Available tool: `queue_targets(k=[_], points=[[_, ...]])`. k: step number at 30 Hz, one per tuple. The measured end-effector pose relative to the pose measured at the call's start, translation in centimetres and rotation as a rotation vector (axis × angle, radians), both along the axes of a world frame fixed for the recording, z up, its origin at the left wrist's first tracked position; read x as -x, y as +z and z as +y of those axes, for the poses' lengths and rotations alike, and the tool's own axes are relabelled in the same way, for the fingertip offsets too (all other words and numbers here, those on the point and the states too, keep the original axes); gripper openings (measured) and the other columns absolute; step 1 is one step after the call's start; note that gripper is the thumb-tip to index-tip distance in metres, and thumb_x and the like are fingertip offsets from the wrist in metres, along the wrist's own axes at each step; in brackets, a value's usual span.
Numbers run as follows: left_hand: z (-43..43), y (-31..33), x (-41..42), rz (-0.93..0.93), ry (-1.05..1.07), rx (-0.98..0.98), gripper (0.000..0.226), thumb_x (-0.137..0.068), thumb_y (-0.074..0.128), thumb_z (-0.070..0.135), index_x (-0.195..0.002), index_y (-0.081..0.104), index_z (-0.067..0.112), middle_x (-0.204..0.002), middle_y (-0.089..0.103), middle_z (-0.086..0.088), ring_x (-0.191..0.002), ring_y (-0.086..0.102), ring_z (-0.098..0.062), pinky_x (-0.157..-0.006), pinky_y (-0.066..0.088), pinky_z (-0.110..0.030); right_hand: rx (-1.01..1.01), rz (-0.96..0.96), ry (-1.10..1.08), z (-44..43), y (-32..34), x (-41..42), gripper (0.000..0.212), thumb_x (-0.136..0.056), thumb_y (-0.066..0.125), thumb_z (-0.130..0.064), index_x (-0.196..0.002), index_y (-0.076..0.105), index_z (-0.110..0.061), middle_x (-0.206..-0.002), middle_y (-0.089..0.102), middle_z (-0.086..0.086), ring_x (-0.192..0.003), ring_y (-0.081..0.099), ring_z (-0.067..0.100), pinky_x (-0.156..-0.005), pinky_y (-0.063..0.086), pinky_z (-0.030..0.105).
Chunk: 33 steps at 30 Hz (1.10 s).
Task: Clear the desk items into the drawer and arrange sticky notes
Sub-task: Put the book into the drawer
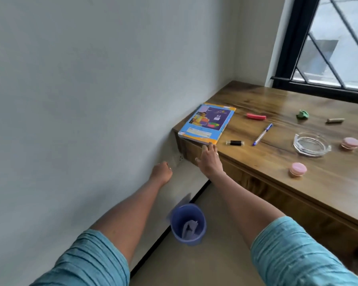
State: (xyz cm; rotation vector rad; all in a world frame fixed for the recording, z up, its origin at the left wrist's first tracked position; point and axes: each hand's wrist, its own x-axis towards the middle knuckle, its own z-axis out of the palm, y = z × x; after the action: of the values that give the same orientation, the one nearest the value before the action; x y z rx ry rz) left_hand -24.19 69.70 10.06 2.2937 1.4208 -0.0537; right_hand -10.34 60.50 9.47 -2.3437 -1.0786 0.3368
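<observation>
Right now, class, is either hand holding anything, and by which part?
Nothing is held. The right hand touches the notebook at its near edge with straight fingers; the left hand is curled, with nothing visible in it.

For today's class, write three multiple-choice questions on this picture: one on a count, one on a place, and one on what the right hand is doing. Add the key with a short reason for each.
1. How many pink round cases lie on the desk? A one; B two; C four.
2. Where does the blue bin stand? A on the floor by the wall; B on the desk; C on the windowsill.
3. What is the right hand doing? A gripping the pen; B lying in the ashtray; C touching the notebook with straight fingers.

Key: 1 B, two pink cases show; 2 A, it stands below the desk corner; 3 C, its fingertips meet the notebook's near edge.
</observation>
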Motion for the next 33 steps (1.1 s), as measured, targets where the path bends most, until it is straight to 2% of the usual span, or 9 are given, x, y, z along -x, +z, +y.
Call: queue_targets(k=[7,11,15,18,23,26,29,31,33], points=[[5.2,-0.9,-6.5,-0.066,0.054,0.177,0.036,-0.098,0.042,0.02,-0.129,0.05,0.005,-0.134,0.051,-0.02,-0.124,0.048,-0.033,-0.097,0.041,-0.031,0.174,-0.202,0.026,7.6,-1.1,-4.6,0.053,-0.096,0.046,-0.014,-0.143,0.026,-0.003,-0.157,0.007,0.02,-0.146,0.002,0.037,-0.117,0.011,0.049],[6.3,-1.4,-8.0,-0.113,0.046,0.251,0.036,-0.098,0.042,0.018,-0.132,0.048,0.007,-0.136,0.051,-0.018,-0.124,0.049,-0.032,-0.099,0.04,-0.032,0.313,-0.201,0.021,10.5,-1.7,-6.1,0.077,-0.091,0.057,-0.028,-0.147,0.011,-0.005,-0.156,-0.007,0.022,-0.144,-0.007,0.042,-0.113,-0.006,0.057],[7.5,-1.7,-8.4,-0.167,0.057,0.301,0.042,-0.098,0.044,0.02,-0.139,0.043,0.009,-0.142,0.047,-0.013,-0.129,0.046,-0.028,-0.103,0.037,-0.029,0.335,-0.274,0.014,10.9,-3.1,-6.0,0.065,-0.097,0.047,-0.022,-0.147,0.012,-0.001,-0.152,0.012,0.031,-0.141,0.011,0.047,-0.113,0.01,0.061],[8.3,-2.1,-8.2,-0.184,0.066,0.334,0.043,-0.098,0.044,0.021,-0.14,0.042,0.011,-0.14,0.049,-0.012,-0.125,0.049,-0.027,-0.099,0.04,-0.028,0.313,-0.34,0.055,10.8,-2.9,-5.0,0.056,-0.1,0.039,-0.022,-0.145,0.017,0.003,-0.147,0.022,0.035,-0.137,0.022,0.051,-0.111,0.019,0.061],[8.5,-3.0,-7.3,-0.244,0.14,0.396,0.04,-0.096,0.045,0.018,-0.136,0.049,0.011,-0.134,0.055,-0.014,-0.121,0.053,-0.029,-0.1,0.041,-0.03,0.301,-0.378,0.059,10.6,-1.6,-4.5,0.056,-0.099,0.041,-0.026,-0.145,0.021,-0.001,-0.142,0.034,0.034,-0.132,0.034,0.05,-0.109,0.027,0.059],[8.3,-3.3,-6.7,-0.362,0.194,0.476,0.032,-0.094,0.046,0.014,-0.122,0.06,0.004,-0.126,0.06,-0.019,-0.115,0.058,-0.032,-0.099,0.044,-0.034,0.195,-0.444,0.039,9.5,1.1,-4.3,0.048,-0.1,0.035,-0.018,-0.144,0.023,-0.002,-0.137,0.043,0.028,-0.125,0.044,0.045,-0.103,0.037,0.054],[8.2,-2.8,-6.6,-0.451,0.211,0.573,0.026,-0.094,0.046,0.011,-0.113,0.061,0.004,-0.124,0.06,-0.02,-0.112,0.058,-0.03,-0.096,0.044,-0.032,0.023,-0.51,-0.039,8.2,4.5,-4.4,0.044,-0.098,0.031,-0.008,-0.142,0.028,-0.003,-0.131,0.049,0.019,-0.115,0.056,0.036,-0.086,0.047,0.045],[7.6,-1.7,-6.6,-0.449,0.171,0.603,0.017,-0.093,0.047,0.009,-0.094,0.064,0.008,-0.108,0.063,-0.017,-0.103,0.058,-0.026,-0.086,0.043,-0.031,-0.044,-0.495,-0.148,7.0,6.7,-4.4,0.044,-0.097,0.031,-0.007,-0.141,0.032,-0.007,-0.13,0.051,0.013,-0.111,0.058,0.034,-0.082,0.048,0.043],[6.5,-0.4,-6.9,-0.483,0.129,0.638,0.024,-0.092,0.047,0.006,-0.072,0.057,0.014,-0.084,0.058,-0.008,-0.091,0.055,-0.022,-0.078,0.038,-0.029,-0.188,-0.415,-0.302,5.5,8.3,-4.1,0.039,-0.097,0.034,-0.007,-0.135,0.041,-0.009,-0.123,0.058,0.013,-0.102,0.062,0.037,-0.077,0.048,0.043]])
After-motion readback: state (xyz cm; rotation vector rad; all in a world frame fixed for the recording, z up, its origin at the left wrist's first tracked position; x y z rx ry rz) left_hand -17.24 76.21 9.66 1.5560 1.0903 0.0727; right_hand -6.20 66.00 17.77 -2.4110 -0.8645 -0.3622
